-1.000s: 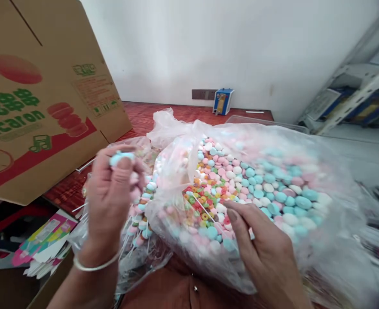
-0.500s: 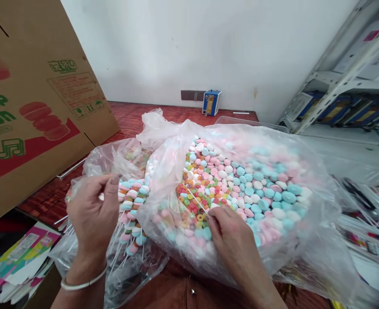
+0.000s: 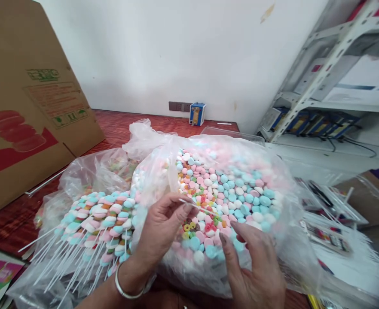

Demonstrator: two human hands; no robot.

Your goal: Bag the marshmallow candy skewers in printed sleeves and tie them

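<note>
My left hand point(image 3: 160, 229), with a light bangle at the wrist, pinches a thin white stick point(image 3: 205, 210) between thumb and fingertips. The stick points right, above an open plastic bag point(image 3: 215, 285) full of pink, blue and white candies point(image 3: 231, 187). Small colourful ring candies point(image 3: 189, 227) lie among them. Over the bag's near side hovers my right hand point(image 3: 257, 262), thumb and fingers apart, holding nothing visible. Left of the bag, candy skewers point(image 3: 96, 212) with stacked pieces on white sticks lie on clear plastic.
A large cardboard box point(image 3: 44, 98) stands at the left on the reddish wooden table point(image 3: 112, 124). A small blue box point(image 3: 197, 114) sits by the wall. Metal shelving point(image 3: 305, 98) rises at the right, with packets and papers point(image 3: 331, 240) below it.
The white stick has passed from my right hand to my left, which has moved right from beside the skewers to over the candies. My right hand's fingers have spread. The view has shifted.
</note>
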